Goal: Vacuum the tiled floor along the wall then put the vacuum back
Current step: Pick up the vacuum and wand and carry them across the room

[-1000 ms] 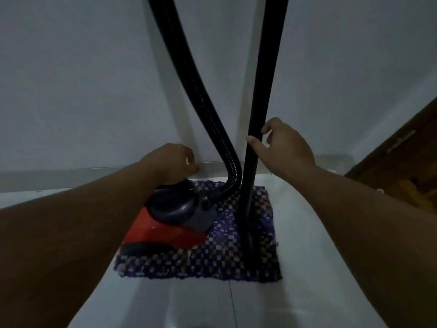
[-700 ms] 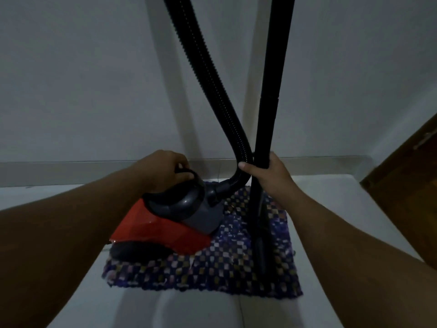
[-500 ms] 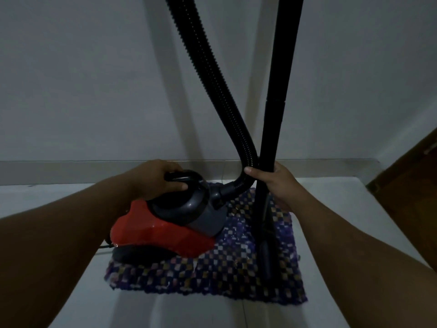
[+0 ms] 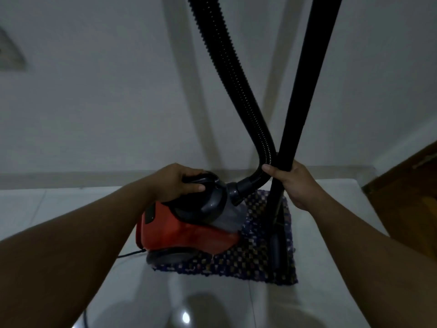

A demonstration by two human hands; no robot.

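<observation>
A red and dark grey canister vacuum [image 4: 184, 230] rests partly on a checkered mat [image 4: 255, 261] on the tiled floor [image 4: 212, 301], close to the wall. My left hand [image 4: 175, 183] grips the black carry handle on top of the canister. A ribbed black hose [image 4: 236, 76] curves from the canister's front up out of view. My right hand [image 4: 293, 183] is closed around the straight black wand [image 4: 305, 74], which stands nearly upright with its lower end on the mat.
The white wall [image 4: 99, 91] with a pale skirting strip [image 4: 71, 178] runs across the back. A brown wooden door [image 4: 406, 200] stands at the right. A thin black cord [image 4: 128, 254] leaves the vacuum's rear toward the left.
My left hand closed on the canister handle and my right hand slid down the wand and gripped it. The canister has shifted and tilted on the mat.
</observation>
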